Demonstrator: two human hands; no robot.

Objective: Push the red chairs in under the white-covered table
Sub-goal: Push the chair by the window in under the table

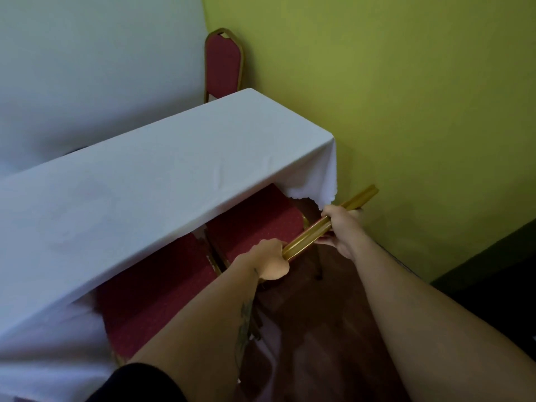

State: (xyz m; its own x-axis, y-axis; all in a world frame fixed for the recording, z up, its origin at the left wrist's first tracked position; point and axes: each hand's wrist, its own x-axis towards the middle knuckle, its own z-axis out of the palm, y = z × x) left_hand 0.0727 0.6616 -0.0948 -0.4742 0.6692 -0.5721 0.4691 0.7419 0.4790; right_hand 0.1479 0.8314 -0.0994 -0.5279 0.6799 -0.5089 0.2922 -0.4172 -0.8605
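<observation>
The nearer red chair (150, 294) already sits with its seat mostly under the white-covered desk (145, 184). Beyond it, the second red chair (255, 224) is partly under, its seat still showing, so it seems to need a further push. The left hand (268, 256) and right hand (342, 224) are both clenched around its gold top rail (307, 236). A third chair (222, 65) stands at the desk's far side.

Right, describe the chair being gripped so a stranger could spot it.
Start at the white-covered table and go to its corner by the green wall. The red chair there sits partly under the cloth; unlike its neighbour, both hands grip its gold top rail.
</observation>
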